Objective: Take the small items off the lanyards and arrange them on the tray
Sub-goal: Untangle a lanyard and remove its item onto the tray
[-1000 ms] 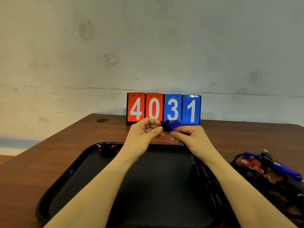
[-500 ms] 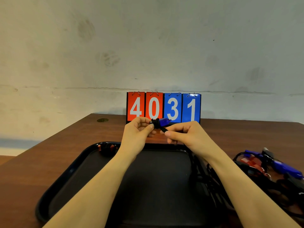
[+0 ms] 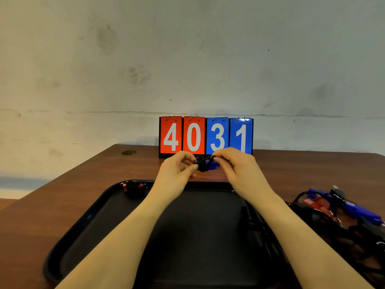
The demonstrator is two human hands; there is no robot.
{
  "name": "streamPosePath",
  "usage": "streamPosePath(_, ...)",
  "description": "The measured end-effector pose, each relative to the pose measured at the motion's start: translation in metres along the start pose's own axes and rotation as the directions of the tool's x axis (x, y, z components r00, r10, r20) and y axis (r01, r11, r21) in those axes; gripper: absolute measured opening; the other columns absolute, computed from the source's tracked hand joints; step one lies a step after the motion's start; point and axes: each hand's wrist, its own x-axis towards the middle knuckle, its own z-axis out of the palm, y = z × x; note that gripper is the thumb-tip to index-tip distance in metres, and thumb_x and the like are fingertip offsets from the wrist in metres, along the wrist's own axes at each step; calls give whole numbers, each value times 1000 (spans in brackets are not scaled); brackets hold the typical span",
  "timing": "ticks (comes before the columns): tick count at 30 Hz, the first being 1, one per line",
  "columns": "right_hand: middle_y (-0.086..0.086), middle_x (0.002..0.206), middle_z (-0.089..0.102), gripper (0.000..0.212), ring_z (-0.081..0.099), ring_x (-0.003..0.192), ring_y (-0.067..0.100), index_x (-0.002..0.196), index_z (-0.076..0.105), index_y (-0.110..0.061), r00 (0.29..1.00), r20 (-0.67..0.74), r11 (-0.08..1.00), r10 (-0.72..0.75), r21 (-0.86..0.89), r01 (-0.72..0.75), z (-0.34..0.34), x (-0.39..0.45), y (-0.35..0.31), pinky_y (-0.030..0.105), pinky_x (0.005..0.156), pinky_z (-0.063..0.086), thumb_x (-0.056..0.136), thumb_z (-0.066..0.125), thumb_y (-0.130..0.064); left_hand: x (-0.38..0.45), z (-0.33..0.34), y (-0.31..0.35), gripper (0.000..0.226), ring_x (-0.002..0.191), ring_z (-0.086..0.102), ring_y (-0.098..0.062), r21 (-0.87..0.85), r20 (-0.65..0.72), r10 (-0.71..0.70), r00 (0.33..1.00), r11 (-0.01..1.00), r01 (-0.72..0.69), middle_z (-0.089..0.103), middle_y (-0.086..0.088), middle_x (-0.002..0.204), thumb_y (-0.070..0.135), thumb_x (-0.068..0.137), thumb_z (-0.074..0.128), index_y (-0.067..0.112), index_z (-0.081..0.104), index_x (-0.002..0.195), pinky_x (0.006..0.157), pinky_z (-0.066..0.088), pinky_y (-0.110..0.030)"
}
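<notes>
Tray: black plastic tray (image 3: 87, 222) is lying nearest on the brown wooden bench (image 3: 62, 192).
Hands: left hand (image 3: 177, 174) and right hand (image 3: 239, 170) are both pinching a small blue-and-black lanyard item (image 3: 205, 164) above the tray's far edge.
Behind: red-and-blue flip scoreboard (image 3: 206, 135) is showing 4031.

Ahead of you, a flip scoreboard (image 3: 206, 135) stands on the table (image 3: 312, 167) against the wall, and it reads 4031. The four cards hang from small wire rings. From your left: a white 4 on a red card (image 3: 171, 135), a white 0 on a red card (image 3: 194, 135), a white 3 on a blue card (image 3: 217, 135), a white 1 on a blue card (image 3: 241, 136). Your fingers cover the bottom edge of the 3 and the 1. Nothing else in view carries readable text.
</notes>
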Motion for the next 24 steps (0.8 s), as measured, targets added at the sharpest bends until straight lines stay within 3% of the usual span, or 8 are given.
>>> streamPosePath(6,1,93,67,17,60,92,13,102,67,-11,997,-55,999,47,26,-46,1,-1,4,29,84,51,90,57,-15,-4,1,3,19,75,65,1,28,96,52,994,998,-55,64,7,85,10,88,59,29,53,88,72,50,-10)
streamPosePath(11,-9,81,67,10,63,84,6,89,71,-17,961,-17,918,274,302,-257,-2,2,5,18,79,51,83,66,-11,-5,-1,6,17,75,65,-1,-5,205,66,977,998,-66,66,2,84,10,89,57,26,52,91,71,50,-9)
streamPosePath(14,-9,78,69,11,64,82,2,79,70,-23,919,62,802,389,469,-371,-10,4,5,13,67,52,79,70,-12,-6,-3,10,14,77,67,-6,-79,232,67,970,996,-50,68,3,81,7,88,58,20,55,92,74,52,-15)
streamPosePath(18,-4,74,69,7,61,61,-4,80,72,-16,887,142,703,440,560,-438,-17,5,8,7,52,44,79,69,-10,-7,-5,15,15,77,69,-8,-210,245,62,967,978,-9,68,2,82,2,86,58,16,58,91,72,53,-15)
streamPosePath(24,3,65,68,18,59,60,11,74,72,-18,868,244,664,432,565,-489,-8,1,9,18,61,50,82,64,-5,-7,-2,14,15,77,70,-16,-424,170,-4,985,903,77,69,-7,83,-2,86,56,10,59,94,73,55,-21)
